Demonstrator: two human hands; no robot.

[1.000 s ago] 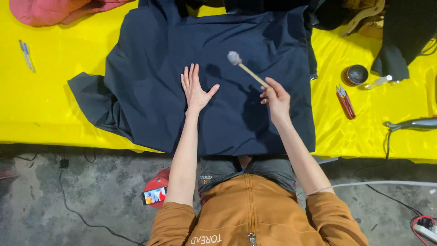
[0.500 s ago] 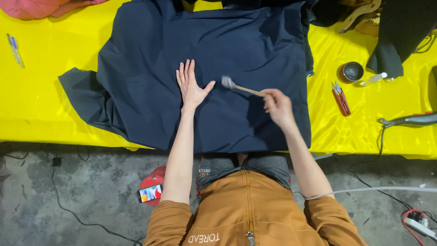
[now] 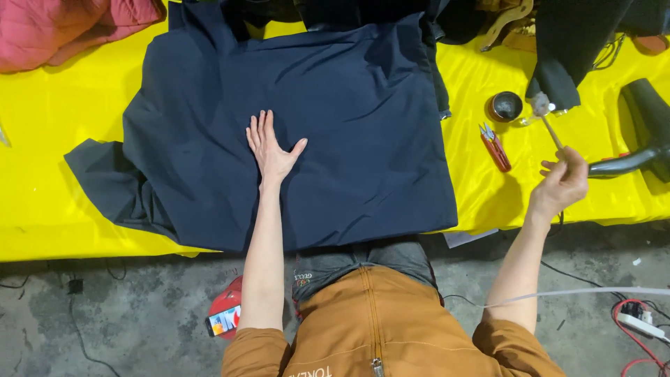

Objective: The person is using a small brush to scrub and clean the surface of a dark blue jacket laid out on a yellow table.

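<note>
Swung away from the cloth, my right hand [image 3: 564,186] now carries the small brush [image 3: 548,120] out to three o'clock, over the yellow table [image 3: 42,174].

Head view: right fingers pinch the brush's stick, its head near a small round tin [image 3: 505,107] and red snips [image 3: 495,146]. My left hand [image 3: 271,149] lies flat, fingers spread, on the navy garment [image 3: 363,126] at centre. Garment's top edge is cut off at twelve o'clock; the tin's contents are unclear.
</note>
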